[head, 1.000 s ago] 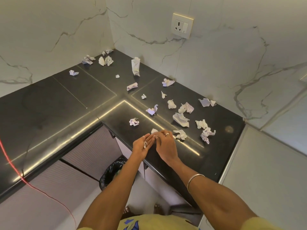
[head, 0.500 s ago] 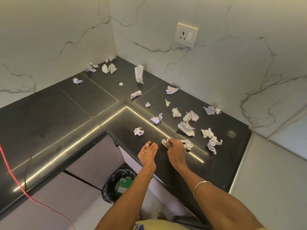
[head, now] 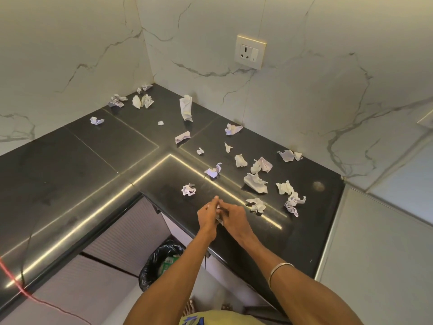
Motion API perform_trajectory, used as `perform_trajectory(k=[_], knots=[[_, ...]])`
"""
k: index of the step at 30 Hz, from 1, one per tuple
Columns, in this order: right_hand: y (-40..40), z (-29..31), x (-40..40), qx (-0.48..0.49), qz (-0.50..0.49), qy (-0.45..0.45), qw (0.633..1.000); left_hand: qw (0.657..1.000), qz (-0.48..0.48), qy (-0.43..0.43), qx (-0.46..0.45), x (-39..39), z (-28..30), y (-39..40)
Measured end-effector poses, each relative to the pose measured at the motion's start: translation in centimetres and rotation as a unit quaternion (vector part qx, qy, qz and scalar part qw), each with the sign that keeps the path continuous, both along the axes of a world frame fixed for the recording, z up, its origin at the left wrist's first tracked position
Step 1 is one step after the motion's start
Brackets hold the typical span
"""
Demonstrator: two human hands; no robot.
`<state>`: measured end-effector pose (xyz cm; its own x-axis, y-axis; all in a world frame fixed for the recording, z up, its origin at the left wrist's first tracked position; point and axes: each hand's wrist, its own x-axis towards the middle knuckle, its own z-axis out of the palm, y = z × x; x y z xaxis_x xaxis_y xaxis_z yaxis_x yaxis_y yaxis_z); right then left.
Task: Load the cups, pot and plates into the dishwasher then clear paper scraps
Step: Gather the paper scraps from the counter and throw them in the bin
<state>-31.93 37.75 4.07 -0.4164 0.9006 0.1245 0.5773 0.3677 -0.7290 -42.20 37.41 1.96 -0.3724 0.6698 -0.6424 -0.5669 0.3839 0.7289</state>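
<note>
Several crumpled white paper scraps lie scattered over the black L-shaped countertop (head: 70, 174). One ball (head: 188, 189) sits just beyond my hands, another scrap (head: 256, 204) to their right. My left hand (head: 207, 215) and my right hand (head: 234, 218) meet above the counter's front edge. Between them is a small white paper scrap (head: 219, 220); my right hand's fingers pinch it against my left palm. My left hand's fingers are fairly straight and cup the scrap from the left.
A bin with a black liner (head: 161, 263) stands on the floor below the counter corner. Marble walls close the corner, with a wall socket (head: 250, 52). A red cable (head: 25, 294) crosses the lower left. Grey cabinet fronts run under the counter.
My right hand picked a scrap off the counter and brought it back to my left hand. The two hands have come together again.
</note>
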Motion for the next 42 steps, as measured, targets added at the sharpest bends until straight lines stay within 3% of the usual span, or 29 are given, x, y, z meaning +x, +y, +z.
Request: perform_trajectory(k=[2,3,7,10,13,22,28,34,38,42], knots=[[0.2,0.0,1.1,0.019,-0.015,-0.031,0.999,0.993,0.016,0.106,-0.052,1.0,0.4,0.5],[0.3,0.0,1.8,0.036,-0.041,-0.045,0.997,0.991,0.030,0.114,-0.065,1.3,0.7,0.8],[1.1,0.9,4.9,0.116,-0.154,-0.131,0.972,0.997,0.015,0.075,-0.032,1.7,0.7,2.1],[1.7,0.8,7.4,0.085,-0.197,-0.191,0.958,0.997,-0.036,0.067,0.001,1.9,0.6,1.7],[1.6,-0.3,8.9,0.012,-0.188,-0.174,0.967,0.997,-0.068,0.021,0.022,1.7,0.9,1.2],[0.8,-0.8,6.1,-0.015,-0.243,-0.015,0.970,0.989,-0.021,-0.133,0.065,1.3,1.3,0.9],[0.7,1.1,1.8,0.041,-0.180,0.116,0.976,0.987,0.008,-0.152,0.056,1.1,1.4,0.8],[0.6,0.1,-0.4,0.020,-0.045,0.037,0.998,0.972,0.020,-0.223,0.072,0.3,1.5,0.3],[0.8,-0.5,-0.6,0.058,-0.001,-0.036,0.998,0.989,-0.012,-0.138,0.046,0.2,0.8,-0.1],[0.5,-0.1,0.2,0.052,0.005,0.007,0.999,0.996,-0.021,-0.081,0.008,0.7,0.5,0.5]])
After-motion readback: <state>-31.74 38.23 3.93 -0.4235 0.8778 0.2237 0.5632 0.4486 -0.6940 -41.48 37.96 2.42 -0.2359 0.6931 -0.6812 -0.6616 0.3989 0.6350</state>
